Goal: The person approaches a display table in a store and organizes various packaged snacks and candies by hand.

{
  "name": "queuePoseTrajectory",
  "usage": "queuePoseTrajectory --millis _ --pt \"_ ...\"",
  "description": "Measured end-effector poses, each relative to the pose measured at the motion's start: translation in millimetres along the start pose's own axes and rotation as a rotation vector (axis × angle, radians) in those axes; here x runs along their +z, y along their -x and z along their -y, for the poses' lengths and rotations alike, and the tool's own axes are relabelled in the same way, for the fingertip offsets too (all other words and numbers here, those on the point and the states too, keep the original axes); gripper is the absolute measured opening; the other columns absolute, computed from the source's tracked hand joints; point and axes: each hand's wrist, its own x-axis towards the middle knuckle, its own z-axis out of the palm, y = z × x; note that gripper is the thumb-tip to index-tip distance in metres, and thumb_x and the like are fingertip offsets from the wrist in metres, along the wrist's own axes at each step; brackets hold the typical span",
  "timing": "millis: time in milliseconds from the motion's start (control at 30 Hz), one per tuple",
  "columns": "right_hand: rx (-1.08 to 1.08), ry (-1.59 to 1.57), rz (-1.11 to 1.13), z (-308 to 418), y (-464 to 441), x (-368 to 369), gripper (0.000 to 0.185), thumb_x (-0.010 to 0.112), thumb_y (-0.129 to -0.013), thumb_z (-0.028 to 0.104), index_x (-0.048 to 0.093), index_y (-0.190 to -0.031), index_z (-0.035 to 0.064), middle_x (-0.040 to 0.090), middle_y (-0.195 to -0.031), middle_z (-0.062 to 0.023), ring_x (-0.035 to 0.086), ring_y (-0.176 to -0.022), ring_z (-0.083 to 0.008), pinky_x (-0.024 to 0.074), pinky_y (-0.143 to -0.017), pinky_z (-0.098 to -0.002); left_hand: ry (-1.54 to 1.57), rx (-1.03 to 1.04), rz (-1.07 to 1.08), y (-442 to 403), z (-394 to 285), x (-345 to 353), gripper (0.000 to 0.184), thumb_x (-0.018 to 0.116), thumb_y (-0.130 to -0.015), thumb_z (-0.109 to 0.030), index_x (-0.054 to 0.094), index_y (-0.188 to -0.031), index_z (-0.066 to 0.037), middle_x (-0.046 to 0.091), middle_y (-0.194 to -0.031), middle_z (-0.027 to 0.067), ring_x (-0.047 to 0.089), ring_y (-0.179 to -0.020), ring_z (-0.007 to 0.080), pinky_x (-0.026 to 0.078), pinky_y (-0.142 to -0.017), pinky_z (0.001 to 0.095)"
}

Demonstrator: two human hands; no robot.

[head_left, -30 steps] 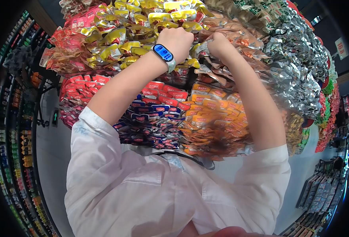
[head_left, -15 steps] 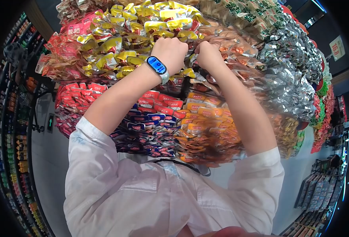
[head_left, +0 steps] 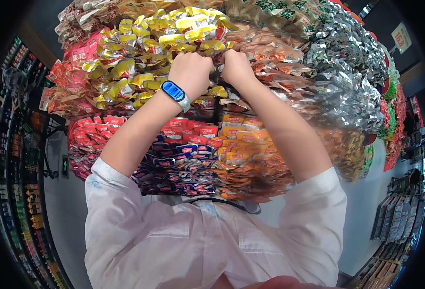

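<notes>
Left hand (head_left: 191, 73), right hand (head_left: 236, 67): fingers curled under, tips hidden behind the knuckles; cannot tell whether they grip anything. Both at the seam between yellow-topped packets (head_left: 193, 23), left, and brown packets (head_left: 272, 45), right. Yellow ones glossy, crinkled, in overlapping rows; brown ones see-through in part, contents unclear. Forearms (head_left: 142, 126) block parts of red packets (head_left: 202, 130) and orange packets (head_left: 243, 156), lower down. Silver packets (head_left: 352, 72) heaped farther right. Lit watch (head_left: 173, 90) on left wrist, display too small to read.
</notes>
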Motion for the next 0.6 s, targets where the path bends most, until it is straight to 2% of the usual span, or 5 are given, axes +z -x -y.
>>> queuePoseTrajectory --millis 67,367,500,567,600 --pt "-0.018 0.08 0.05 1 0 -5 0.015 0.065 -0.078 0.001 0.069 -0.092 -0.0041 0.069 -0.094 -0.0294 0.069 -0.095 -0.0436 0.0562 -0.084 -0.05 0.001 0.001 0.018 2 2 -1 0.015 0.07 -0.083 -0.016 0.067 -0.09 -0.003 0.068 -0.076 0.0181 0.068 -0.078 0.0366 0.053 -0.075 0.0483" --pt "-0.148 0.166 0.256 -2 -6 -24 0.02 0.066 -0.079 0.005 0.071 -0.098 -0.0013 0.071 -0.098 -0.0251 0.069 -0.099 -0.0391 0.0565 -0.087 -0.0465 -0.009 -0.006 0.06 1 2 -1 0.021 0.07 -0.083 -0.015 0.069 -0.1 -0.004 0.07 -0.086 0.0163 0.066 -0.084 0.036 0.052 -0.08 0.0468" --pt "-0.134 0.114 0.216 -9 -11 -3 0.021 0.067 -0.079 0.006 0.071 -0.099 0.0 0.071 -0.098 -0.025 0.069 -0.1 -0.0391 0.0562 -0.087 -0.0466 0.09 0.002 -0.007 3 -1 -5 0.025 0.069 -0.085 -0.015 0.067 -0.108 -0.004 0.069 -0.096 0.0148 0.066 -0.088 0.0345 0.051 -0.082 0.0455" --pt "-0.109 0.062 0.113 -6 -3 -1 0.021 0.067 -0.079 0.006 0.07 -0.099 0.0009 0.07 -0.098 -0.0244 0.069 -0.098 -0.0393 0.0562 -0.086 -0.047 0.143 0.093 -0.14 8 0 -6 0.022 0.067 -0.088 -0.013 0.067 -0.107 -0.004 0.068 -0.102 0.0133 0.064 -0.094 0.0321 0.05 -0.084 0.0443" --pt "-0.185 0.053 0.087 -12 -7 4 0.018 0.066 -0.079 0.007 0.07 -0.096 0.001 0.07 -0.095 -0.024 0.069 -0.096 -0.0396 0.0562 -0.085 -0.0471 0.201 0.113 -0.114 12 0 -9 0.021 0.067 -0.088 -0.012 0.067 -0.108 -0.005 0.064 -0.113 0.0131 0.06 -0.107 0.032 0.048 -0.091 0.0436"
